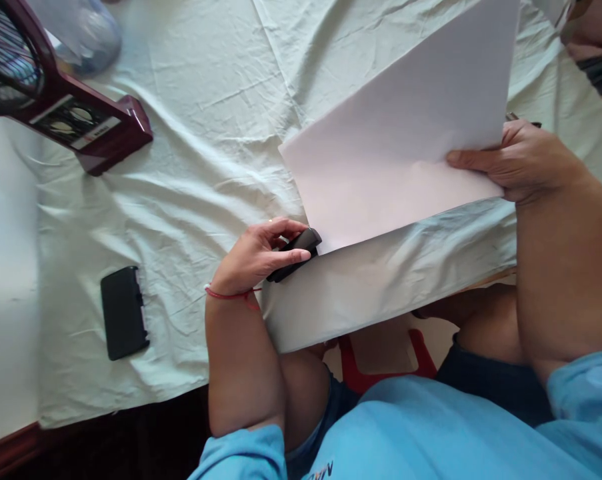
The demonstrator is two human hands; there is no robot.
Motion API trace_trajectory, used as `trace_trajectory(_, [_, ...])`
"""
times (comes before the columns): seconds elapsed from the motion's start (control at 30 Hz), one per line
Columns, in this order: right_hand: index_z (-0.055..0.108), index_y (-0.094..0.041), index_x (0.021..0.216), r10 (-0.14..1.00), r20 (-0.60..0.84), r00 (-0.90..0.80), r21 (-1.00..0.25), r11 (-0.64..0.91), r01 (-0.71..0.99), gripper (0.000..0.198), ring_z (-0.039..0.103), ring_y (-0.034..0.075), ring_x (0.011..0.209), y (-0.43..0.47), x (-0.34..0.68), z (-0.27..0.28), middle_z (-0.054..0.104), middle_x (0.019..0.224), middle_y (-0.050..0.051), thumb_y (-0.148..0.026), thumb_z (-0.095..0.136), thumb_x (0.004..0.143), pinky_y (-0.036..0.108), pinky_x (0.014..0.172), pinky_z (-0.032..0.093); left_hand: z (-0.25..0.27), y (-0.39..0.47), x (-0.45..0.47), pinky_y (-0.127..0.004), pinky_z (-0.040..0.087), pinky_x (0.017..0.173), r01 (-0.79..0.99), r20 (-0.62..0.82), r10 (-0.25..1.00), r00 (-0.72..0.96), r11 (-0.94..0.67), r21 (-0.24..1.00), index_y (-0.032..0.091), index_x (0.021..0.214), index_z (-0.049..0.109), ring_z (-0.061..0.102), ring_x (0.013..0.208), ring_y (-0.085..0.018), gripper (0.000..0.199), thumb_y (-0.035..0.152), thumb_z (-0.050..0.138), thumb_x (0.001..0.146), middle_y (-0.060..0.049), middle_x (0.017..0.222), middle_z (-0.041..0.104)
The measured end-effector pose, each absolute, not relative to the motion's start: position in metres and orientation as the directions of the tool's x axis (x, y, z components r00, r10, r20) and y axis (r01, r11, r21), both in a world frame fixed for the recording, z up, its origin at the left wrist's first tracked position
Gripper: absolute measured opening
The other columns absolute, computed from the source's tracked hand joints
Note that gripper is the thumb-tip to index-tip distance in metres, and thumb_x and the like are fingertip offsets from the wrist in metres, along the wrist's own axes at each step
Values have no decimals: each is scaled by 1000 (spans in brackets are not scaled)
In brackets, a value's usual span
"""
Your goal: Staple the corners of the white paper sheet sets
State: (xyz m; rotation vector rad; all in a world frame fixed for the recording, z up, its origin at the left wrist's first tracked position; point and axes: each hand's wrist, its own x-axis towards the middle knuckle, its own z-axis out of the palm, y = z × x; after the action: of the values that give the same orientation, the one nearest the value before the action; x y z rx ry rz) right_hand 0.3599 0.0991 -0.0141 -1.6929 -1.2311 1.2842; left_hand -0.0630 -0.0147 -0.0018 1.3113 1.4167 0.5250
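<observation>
Your shirt [421, 427] lies nearest, and beyond it your left fingers [288, 257] grip the stapler [305, 240], its long axis slanting toward the paper's [405, 120] near-left corner, while your right fingers [473, 161] pinch the paper's right side over the table [205, 167].

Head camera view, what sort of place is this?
Probably a room in a home, though I can't be sure. A creased, pale cloth is spread as a table cover, and what looks like a small dark red fan sits at its far left.

The stapler [307, 238] meets the paper [405, 127] at its near left corner, the fan [98, 130] farther left.
</observation>
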Motion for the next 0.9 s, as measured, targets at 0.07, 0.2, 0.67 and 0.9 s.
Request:
trace_trajectory(0.07, [85, -12, 93, 945, -317, 78, -913, -326, 246, 29, 82, 22, 94, 100, 357, -16, 84, 97, 7, -24, 106, 76, 48, 101, 77, -4, -14, -64, -30, 55, 69, 421, -342, 919, 195, 236, 876, 23, 107, 94, 69, 84, -21, 36, 48, 99, 82, -8, 100, 78])
trace_trajectory(0.2, [85, -14, 90, 947, -317, 54, -924, -321, 206, 27, 81, 21, 89, 101, 353, -17, 83, 92, 7, -22, 105, 75, 38, 87, 77, -8, -12, -65, -32, 56, 81, 419, -237, 944, 230, 123, 900, 25, 102, 98, 69, 93, -23, 29, 50, 96, 88, -9, 101, 76])
trace_trajectory(0.67, [85, -8, 94, 924, -363, 117, -891, -381, 247, 28, 83, 27, 97, 100, 348, -10, 83, 99, 13, -19, 104, 77, 50, 98, 75, -3, -12, -60, -31, 44, 68, 552, -283, 929, 238, 111, 826, 24, 105, 99, 61, 77, -19, 31, 51, 87, 93, -6, 88, 72])
trace_trajectory(0.9, [82, -13, 88, 943, -306, 130, -935, -323, 147, 27, 84, 26, 97, 102, 339, -15, 85, 101, 11, -17, 104, 71, 48, 95, 77, -3, -11, -56, -31, 48, 68, 548, -275, 924, 267, 89, 832, 23, 100, 96, 63, 78, -20, 29, 49, 84, 93, -6, 88, 74])
